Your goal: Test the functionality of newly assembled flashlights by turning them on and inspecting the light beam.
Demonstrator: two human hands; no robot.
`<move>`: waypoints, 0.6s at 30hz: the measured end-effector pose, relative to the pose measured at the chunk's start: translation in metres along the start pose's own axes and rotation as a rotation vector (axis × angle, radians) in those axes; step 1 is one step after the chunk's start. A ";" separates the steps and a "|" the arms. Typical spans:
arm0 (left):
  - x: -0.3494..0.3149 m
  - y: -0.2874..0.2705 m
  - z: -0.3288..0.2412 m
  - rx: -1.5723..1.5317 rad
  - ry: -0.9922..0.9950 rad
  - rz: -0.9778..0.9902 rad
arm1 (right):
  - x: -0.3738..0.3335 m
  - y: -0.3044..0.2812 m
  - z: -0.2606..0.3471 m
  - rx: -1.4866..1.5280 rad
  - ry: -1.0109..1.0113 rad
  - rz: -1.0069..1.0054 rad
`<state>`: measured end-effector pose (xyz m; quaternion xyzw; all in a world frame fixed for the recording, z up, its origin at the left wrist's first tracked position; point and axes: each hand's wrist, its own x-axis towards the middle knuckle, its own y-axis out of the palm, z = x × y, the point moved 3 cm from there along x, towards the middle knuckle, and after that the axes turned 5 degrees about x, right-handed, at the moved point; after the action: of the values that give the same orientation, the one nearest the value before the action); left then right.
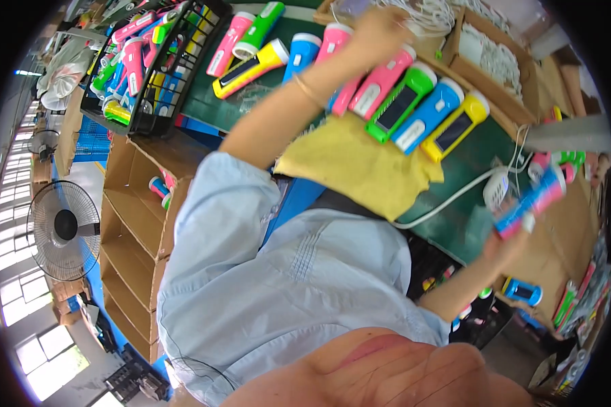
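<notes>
My right hand (508,245), out at the right, is closed round a blue and pink flashlight (538,198); I cannot make out whether that is one flashlight or two pressed together. My left hand (381,37) reaches across the far side of the green table, next to a bundle of white cables (433,17). Motion blurs its fingers, so their grip is unclear. Below my left forearm, a row of flashlights lies on the table, among them a green one (402,103), a blue one (429,115) and a yellow one (456,127). A yellow cloth (360,163) lies in front of them.
A black crate (142,115) full of coloured flashlights stands at the far left. Cardboard boxes (465,47) with white parts sit at the back right. A white power strip (497,188) with its cord lies near my right hand. Cardboard shelving (130,237) and a fan (65,225) stand left.
</notes>
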<state>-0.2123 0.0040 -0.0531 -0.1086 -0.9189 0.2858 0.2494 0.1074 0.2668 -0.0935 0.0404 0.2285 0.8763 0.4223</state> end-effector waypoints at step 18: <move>0.131 -0.125 0.078 -0.382 0.157 -0.258 | -0.023 0.044 0.018 -0.192 -0.206 0.284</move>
<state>-0.3712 -0.0895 0.0156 -0.0575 -0.9404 0.0633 0.3292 0.0953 0.2323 -0.0554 0.1212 0.0914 0.9360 0.3176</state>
